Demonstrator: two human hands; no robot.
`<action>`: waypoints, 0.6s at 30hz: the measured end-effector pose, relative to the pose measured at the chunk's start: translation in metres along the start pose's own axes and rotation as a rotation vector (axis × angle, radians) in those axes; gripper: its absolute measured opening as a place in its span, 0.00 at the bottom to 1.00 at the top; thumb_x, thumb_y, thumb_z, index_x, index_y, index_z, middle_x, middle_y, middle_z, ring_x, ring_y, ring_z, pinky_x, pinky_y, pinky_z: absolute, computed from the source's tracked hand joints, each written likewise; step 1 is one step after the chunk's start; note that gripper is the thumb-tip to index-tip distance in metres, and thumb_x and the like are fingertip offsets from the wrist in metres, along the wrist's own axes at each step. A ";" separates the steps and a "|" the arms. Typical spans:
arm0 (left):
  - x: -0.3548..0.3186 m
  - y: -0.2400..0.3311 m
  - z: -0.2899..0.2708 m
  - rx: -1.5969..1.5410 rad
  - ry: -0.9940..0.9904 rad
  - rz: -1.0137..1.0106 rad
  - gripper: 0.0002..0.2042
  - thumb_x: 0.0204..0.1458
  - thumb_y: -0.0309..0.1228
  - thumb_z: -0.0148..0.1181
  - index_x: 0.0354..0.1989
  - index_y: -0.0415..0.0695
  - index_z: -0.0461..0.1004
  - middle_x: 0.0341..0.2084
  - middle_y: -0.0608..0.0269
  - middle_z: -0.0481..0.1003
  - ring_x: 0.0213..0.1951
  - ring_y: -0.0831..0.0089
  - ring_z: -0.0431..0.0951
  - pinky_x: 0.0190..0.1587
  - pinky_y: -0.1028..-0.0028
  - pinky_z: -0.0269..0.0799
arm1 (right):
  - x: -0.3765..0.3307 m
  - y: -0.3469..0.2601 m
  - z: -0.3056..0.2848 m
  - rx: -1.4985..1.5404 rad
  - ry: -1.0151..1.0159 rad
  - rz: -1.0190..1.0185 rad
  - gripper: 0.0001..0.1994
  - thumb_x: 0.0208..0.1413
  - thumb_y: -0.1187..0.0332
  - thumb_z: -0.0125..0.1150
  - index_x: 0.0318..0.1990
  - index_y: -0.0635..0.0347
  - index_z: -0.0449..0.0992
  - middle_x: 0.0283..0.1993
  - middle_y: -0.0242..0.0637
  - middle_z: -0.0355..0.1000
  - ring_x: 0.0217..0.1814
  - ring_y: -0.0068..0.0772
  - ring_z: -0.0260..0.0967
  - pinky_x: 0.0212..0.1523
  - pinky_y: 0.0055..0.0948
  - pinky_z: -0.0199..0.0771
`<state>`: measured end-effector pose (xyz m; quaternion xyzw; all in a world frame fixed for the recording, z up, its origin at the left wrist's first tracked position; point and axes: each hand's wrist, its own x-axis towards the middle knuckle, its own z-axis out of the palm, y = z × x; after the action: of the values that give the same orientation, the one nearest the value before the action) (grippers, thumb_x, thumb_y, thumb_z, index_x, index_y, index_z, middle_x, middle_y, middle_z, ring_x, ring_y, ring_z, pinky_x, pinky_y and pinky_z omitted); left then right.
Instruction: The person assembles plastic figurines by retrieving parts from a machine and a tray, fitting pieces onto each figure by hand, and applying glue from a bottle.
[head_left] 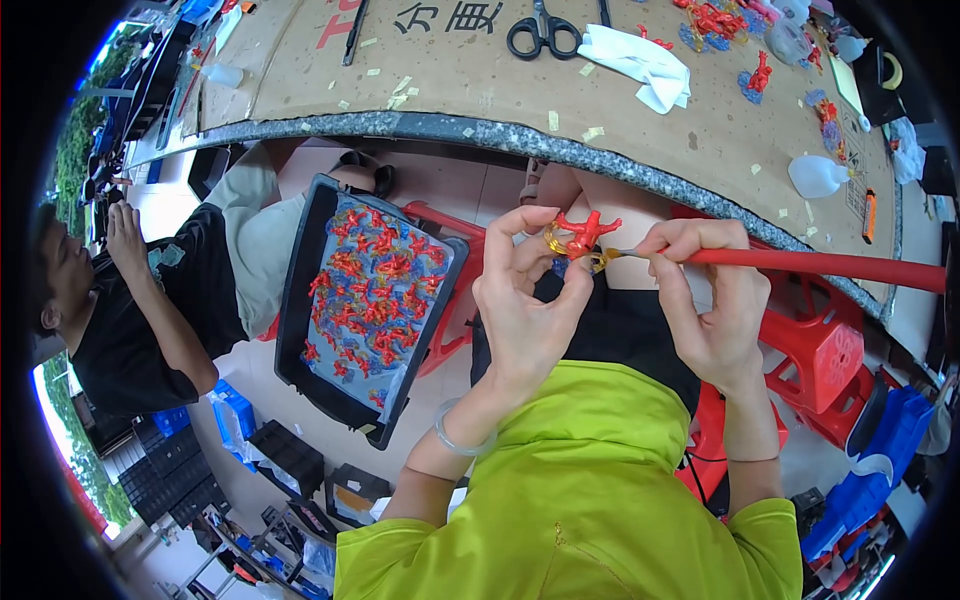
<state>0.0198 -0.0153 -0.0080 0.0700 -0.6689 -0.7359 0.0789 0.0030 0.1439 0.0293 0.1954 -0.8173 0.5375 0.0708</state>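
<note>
Head view. I count two hands and one red figurine (586, 235), clamped between the left hand's (525, 310) thumb and fingers, its body jutting rightward. The right hand (715, 295) grips one red-handled tool (830, 264), tip at the figurine. One black tray (335, 402) holds uncountably many figurines (378, 285).

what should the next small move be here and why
Probably a light stroke of the red-handled tool along the lower yellow part of the figurine, since the left hand pinches the figurine and the right hand has the tool's tip at or close to that part.
</note>
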 end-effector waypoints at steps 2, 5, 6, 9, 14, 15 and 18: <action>0.000 0.001 0.000 0.018 0.002 -0.007 0.21 0.45 0.12 0.58 0.49 0.34 0.62 0.35 0.55 0.78 0.38 0.79 0.76 0.44 0.80 0.72 | -0.002 -0.003 0.000 0.157 0.075 0.046 0.09 0.49 0.85 0.56 0.36 0.65 0.67 0.38 0.42 0.72 0.36 0.32 0.73 0.37 0.25 0.72; -0.001 0.004 0.004 0.037 -0.007 0.034 0.21 0.45 0.12 0.58 0.49 0.34 0.62 0.34 0.55 0.78 0.37 0.80 0.76 0.44 0.80 0.72 | -0.001 -0.003 0.003 0.175 0.072 -0.008 0.09 0.49 0.85 0.55 0.36 0.65 0.67 0.37 0.42 0.72 0.36 0.31 0.73 0.36 0.25 0.73; -0.001 0.001 0.003 0.020 -0.006 0.008 0.21 0.45 0.12 0.58 0.49 0.34 0.62 0.34 0.56 0.78 0.37 0.80 0.76 0.44 0.79 0.72 | 0.001 -0.001 0.002 0.085 0.012 -0.026 0.09 0.50 0.85 0.55 0.36 0.65 0.67 0.37 0.43 0.72 0.36 0.30 0.73 0.36 0.25 0.73; -0.002 0.000 0.001 0.015 -0.017 -0.028 0.22 0.45 0.12 0.58 0.49 0.34 0.62 0.34 0.56 0.78 0.37 0.80 0.76 0.45 0.79 0.72 | 0.004 -0.005 -0.002 0.119 0.036 0.013 0.09 0.49 0.86 0.55 0.37 0.66 0.66 0.37 0.43 0.72 0.36 0.32 0.74 0.36 0.26 0.74; 0.002 0.005 -0.001 -0.042 -0.033 -0.042 0.21 0.46 0.12 0.57 0.50 0.35 0.61 0.36 0.55 0.77 0.39 0.77 0.77 0.46 0.77 0.73 | 0.012 -0.001 -0.004 0.016 -0.007 0.017 0.10 0.52 0.84 0.53 0.41 0.66 0.66 0.34 0.42 0.72 0.33 0.34 0.75 0.33 0.28 0.74; 0.004 0.006 -0.007 -0.161 -0.065 -0.169 0.21 0.46 0.12 0.56 0.49 0.35 0.60 0.36 0.53 0.77 0.40 0.75 0.78 0.46 0.77 0.73 | 0.022 -0.005 -0.012 -0.124 -0.060 0.128 0.07 0.56 0.82 0.50 0.42 0.66 0.65 0.32 0.36 0.72 0.29 0.20 0.69 0.33 0.18 0.71; 0.007 0.008 -0.011 -0.303 -0.143 -0.316 0.20 0.48 0.11 0.55 0.49 0.37 0.59 0.37 0.51 0.77 0.41 0.71 0.79 0.47 0.75 0.74 | 0.050 -0.003 -0.034 -0.358 0.019 0.353 0.14 0.54 0.80 0.51 0.50 0.68 0.68 0.29 0.45 0.72 0.26 0.40 0.75 0.28 0.32 0.71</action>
<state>0.0153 -0.0285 -0.0009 0.1088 -0.5353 -0.8343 -0.0752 -0.0443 0.1618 0.0625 0.0292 -0.9201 0.3902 0.0169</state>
